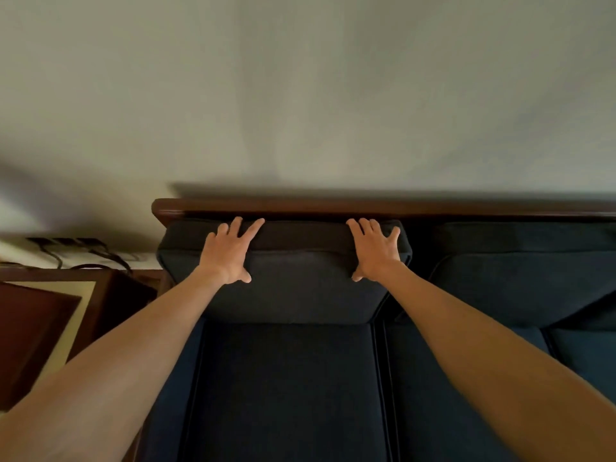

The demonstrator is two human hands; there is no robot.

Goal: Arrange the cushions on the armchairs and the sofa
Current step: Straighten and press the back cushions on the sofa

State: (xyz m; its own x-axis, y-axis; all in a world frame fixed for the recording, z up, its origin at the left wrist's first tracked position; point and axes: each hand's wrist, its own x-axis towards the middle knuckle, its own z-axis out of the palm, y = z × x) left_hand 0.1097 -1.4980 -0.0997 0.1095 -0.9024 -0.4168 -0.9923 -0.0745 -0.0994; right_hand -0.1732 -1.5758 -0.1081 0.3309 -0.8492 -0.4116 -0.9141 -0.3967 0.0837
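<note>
Left hand [230, 253] and right hand [375, 250] flat, fingers spread, palms pressing top edge of back cushion [300, 288]; nothing grasped, neither hand clenched. Cushion stands upright at sofa's left end, against wooden rail [333, 206], bottom edge on seat cushion [286, 388]. Second back cushion [520, 281] just beside, leaning against same rail, apparently seated. Judged: this cushion nearly set, final push only. Armchairs out of view; progress there unknown. Side table [50, 328] left of sofa; cables [83, 251] behind. No containers visible.

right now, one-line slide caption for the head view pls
Both hands, left and right, press a dark back cushion against the sofa's wooden rail.
</note>
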